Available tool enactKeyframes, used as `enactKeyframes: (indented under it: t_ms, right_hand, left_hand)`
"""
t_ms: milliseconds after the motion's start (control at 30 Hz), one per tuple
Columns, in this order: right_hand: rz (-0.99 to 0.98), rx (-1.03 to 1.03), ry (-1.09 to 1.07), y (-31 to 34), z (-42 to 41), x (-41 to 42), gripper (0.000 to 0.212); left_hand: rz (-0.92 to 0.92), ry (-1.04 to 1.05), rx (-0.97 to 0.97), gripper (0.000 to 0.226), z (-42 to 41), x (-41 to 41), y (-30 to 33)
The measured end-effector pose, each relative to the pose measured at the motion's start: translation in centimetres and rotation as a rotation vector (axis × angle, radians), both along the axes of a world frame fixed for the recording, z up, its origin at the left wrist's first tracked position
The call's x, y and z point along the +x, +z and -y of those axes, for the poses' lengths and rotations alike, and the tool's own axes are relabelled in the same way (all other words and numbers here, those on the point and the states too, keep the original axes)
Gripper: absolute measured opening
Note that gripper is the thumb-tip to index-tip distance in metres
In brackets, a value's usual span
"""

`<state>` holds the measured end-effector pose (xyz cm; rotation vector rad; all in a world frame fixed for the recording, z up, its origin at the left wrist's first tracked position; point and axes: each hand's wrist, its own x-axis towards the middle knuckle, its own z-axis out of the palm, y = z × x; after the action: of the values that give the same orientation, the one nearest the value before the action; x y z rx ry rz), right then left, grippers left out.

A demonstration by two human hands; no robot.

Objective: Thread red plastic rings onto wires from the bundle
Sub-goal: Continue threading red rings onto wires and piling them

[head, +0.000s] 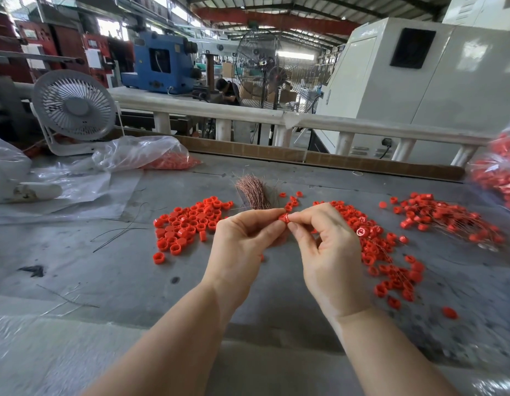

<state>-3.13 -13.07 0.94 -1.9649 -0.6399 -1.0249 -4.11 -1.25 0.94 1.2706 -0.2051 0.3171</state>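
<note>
Our hands, left (245, 238) and right (328, 247), together pinch one red ring (284, 218) above the grey tabletop (133, 270), in front of the wire bundle (252, 192), loose rings (188, 227) heaped either side.

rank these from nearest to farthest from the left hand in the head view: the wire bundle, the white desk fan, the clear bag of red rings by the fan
From the left hand:
1. wire bundle, just beyond the fingertips, centre of the table.
2. clear bag of red rings, farther back and to the left.
3. white desk fan, far left at the table's back edge.
</note>
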Motion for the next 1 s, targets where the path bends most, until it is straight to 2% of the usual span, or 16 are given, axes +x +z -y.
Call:
enactKeyframes:
  t_ms: [300, 433, 767, 1000]
  right_hand:
    - [-0.042, -0.023, 0.003, 0.21, -0.17, -0.33, 0.012]
    - [-0.046, -0.022, 0.002, 0.15, -0.21, -0.25, 0.012]
    - [-0.045, -0.042, -0.008, 0.22, 0.0, -0.42, 0.008]
    - [0.004, -0.123, -0.084, 0.15, 0.34, -0.38, 0.009]
  left_hand:
    - [-0.067, -0.005, -0.032, 0.02, 0.06, 0.19, -0.27]
    - [-0.093, 0.021, -0.001, 0.017, 0.14, 0.1, -0.25]
    - [-0.157, -0.025, -0.059, 0.014, 0.15, -0.09, -0.08]
    - [-0.223, -0.049, -0.024, 0.015, 0.11, -0.29, 0.11]
